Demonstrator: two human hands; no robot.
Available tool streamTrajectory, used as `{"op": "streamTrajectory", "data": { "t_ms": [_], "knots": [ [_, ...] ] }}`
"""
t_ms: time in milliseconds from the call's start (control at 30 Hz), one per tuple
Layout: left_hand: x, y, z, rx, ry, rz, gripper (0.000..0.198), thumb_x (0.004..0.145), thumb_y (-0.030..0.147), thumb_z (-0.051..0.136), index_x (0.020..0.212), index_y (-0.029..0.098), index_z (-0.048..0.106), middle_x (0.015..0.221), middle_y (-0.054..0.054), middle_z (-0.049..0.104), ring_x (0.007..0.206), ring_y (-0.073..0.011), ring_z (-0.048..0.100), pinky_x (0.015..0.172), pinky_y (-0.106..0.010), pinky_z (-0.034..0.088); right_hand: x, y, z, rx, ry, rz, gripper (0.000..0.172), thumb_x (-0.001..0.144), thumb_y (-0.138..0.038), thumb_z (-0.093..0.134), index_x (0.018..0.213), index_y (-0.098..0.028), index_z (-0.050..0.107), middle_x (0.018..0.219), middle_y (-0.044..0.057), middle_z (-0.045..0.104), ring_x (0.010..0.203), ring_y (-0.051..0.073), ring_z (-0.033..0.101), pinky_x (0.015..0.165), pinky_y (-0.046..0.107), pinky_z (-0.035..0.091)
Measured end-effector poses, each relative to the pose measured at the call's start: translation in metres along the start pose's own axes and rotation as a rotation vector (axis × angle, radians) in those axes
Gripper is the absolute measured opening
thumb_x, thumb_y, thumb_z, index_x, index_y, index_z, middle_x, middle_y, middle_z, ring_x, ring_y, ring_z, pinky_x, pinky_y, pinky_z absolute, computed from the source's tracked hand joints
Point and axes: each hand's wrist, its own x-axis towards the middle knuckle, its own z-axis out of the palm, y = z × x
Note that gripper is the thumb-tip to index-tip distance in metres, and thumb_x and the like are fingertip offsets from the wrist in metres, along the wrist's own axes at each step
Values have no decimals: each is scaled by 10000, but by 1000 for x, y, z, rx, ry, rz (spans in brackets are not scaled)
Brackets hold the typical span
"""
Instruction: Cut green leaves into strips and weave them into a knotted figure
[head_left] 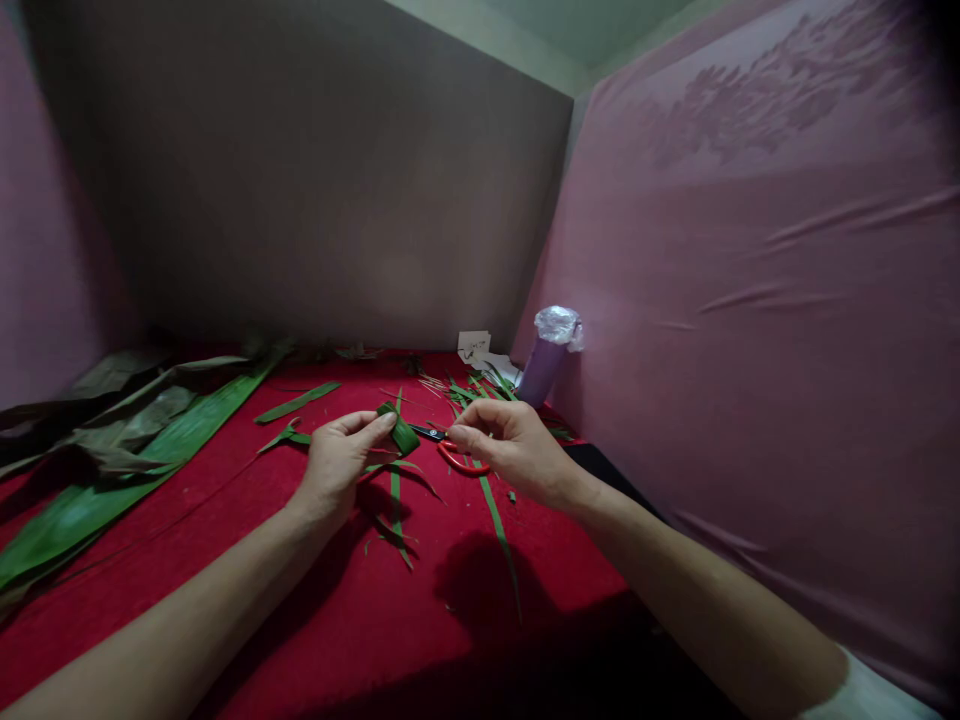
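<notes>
Red cloth (375, 620), illegible handwritten card (473, 346), folded leaf (406, 437)

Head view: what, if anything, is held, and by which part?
Left hand: folded green leaf, pinched at its upper-left end. Right hand: cannot tell whether it holds the scissors.

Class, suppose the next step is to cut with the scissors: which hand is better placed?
Probably the right hand: its fingers are right at the red-handled scissors, though whether they grip them is unclear. The left hand already pinches the folded green leaf.
</notes>
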Motion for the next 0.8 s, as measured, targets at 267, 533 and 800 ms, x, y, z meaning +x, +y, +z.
{"op": "streamTrajectory", "data": {
  "t_ms": [267, 533, 800],
  "knots": [
    [2, 3, -3, 11, -44, 1, 239, 552, 342, 740, 646, 147, 641, 572, 3, 644, 505, -109, 580, 517, -217, 464, 32, 35, 26, 130, -111, 200, 475, 775, -585, 449, 659, -146, 590, 592, 22, 555, 470, 95, 497, 367, 184, 367],
    [0, 8, -2, 12, -67, 48, 226, 567, 331, 737, 630, 140, 634, 565, 28, 591, 494, -83, 531, 491, -195, 452, 36, 29, 41, 267, -153, 272, 167, 735, -307, 625, 708, -166, 540, 556, -27, 559, 468, 87, 522, 371, 169, 412],
    [-2, 9, -1, -31, -129, 36, 198, 607, 309, 717, 654, 132, 642, 608, -1, 624, 528, -105, 568, 504, -210, 481, 35, 27, 47, 385, -181, 302, 165, 711, -266, 629, 648, -147, 534, 542, -28, 562, 448, 74, 514, 362, 157, 400]
  ]
}}
